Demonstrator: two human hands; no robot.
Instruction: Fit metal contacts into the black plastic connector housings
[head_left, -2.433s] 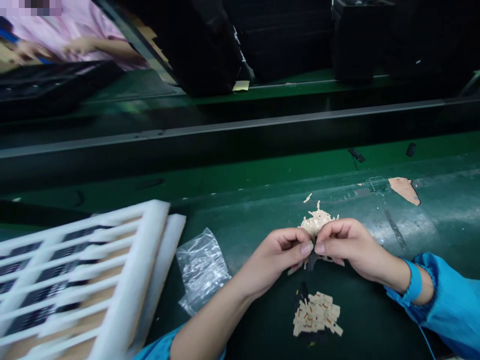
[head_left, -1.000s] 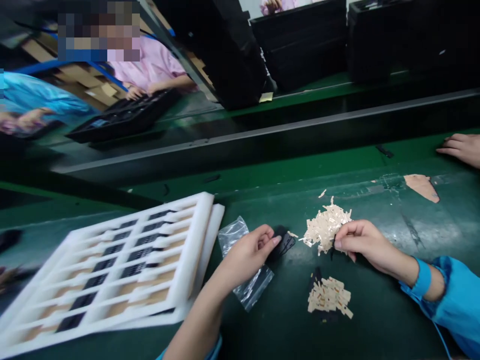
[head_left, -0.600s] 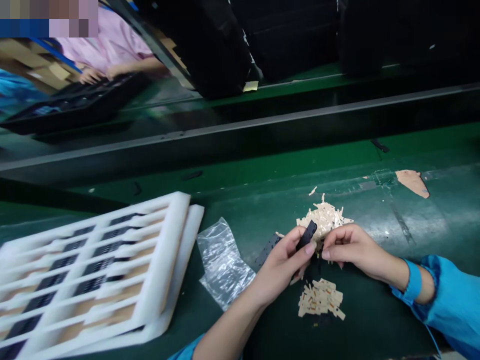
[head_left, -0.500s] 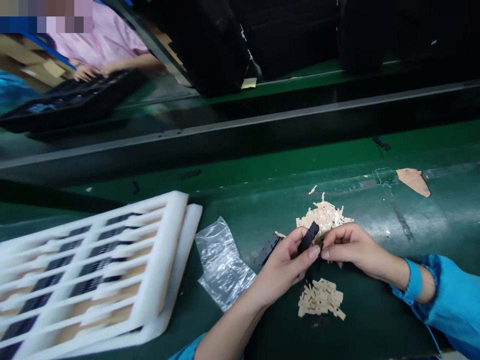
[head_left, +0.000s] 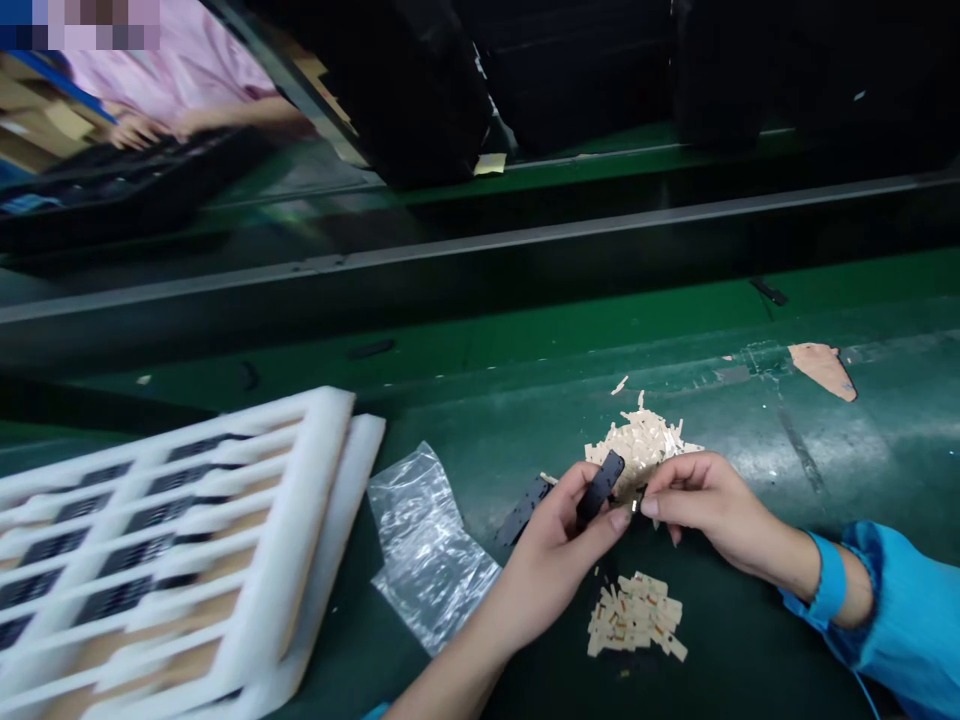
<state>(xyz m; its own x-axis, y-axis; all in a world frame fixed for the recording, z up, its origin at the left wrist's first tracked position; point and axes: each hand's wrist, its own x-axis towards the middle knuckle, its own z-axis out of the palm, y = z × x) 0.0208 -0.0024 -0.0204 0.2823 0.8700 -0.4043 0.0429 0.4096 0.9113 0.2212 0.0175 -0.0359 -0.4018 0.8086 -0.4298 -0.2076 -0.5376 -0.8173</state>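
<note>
Pinched in the left hand (head_left: 559, 535), a flat black plastic strip (head_left: 599, 486).

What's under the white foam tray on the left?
A second white foam tray lies beneath the top tray. Only its right edge sticks out; the rest is covered.

Slim black strip (head_left: 600, 487), tilted upward, pinched at its lower end

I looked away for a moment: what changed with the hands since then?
The left hand reached left, picked up a black part and brought it back to the right hand. It stayed pinched by the far pile; bag, tray, near pile unmoved.
</note>
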